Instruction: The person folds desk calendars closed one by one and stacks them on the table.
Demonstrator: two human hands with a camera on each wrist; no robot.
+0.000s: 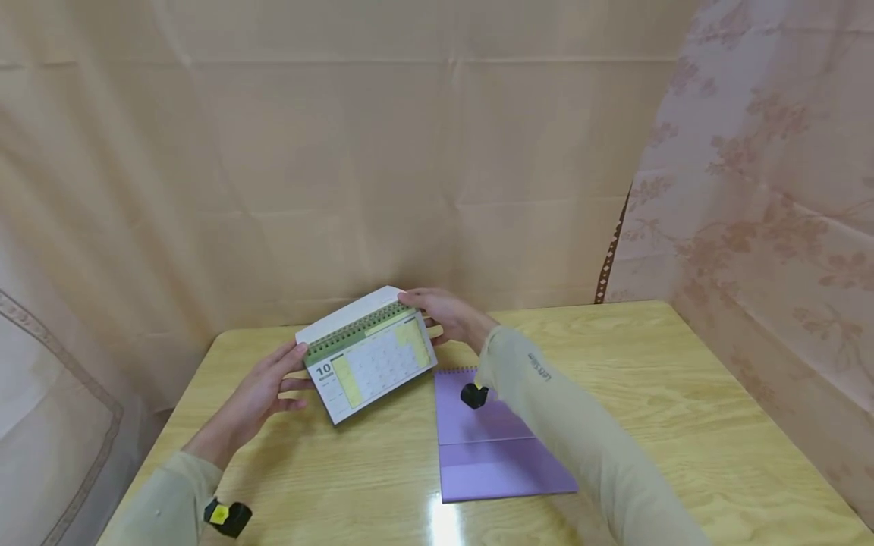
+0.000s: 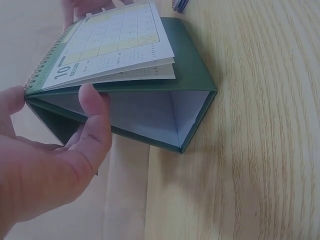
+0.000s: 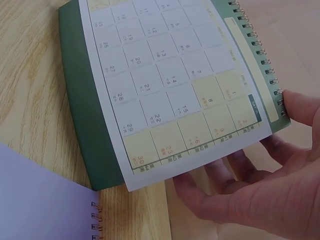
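Observation:
A green desk calendar (image 1: 378,356) with spiral binding is held tilted over the back left of the table, its page marked 10 facing me. My left hand (image 1: 256,390) grips its left end, with fingertips at the binding corner and the side edge in the left wrist view. At the other end, my right hand (image 1: 451,315) has the thumb on the spiral (image 3: 272,80) and the fingers behind the board. Seen from the left wrist, the base (image 2: 195,120) forms a hollow triangle, and the loose pages (image 2: 115,40) lift slightly from the board.
A purple spiral-bound calendar or pad (image 1: 505,470) lies on the wooden table (image 1: 683,409) below the right forearm, partly covered by it. Beige curtain (image 1: 410,152) hangs right behind the table's back edge, and a flowered curtain (image 1: 771,205) is on the right.

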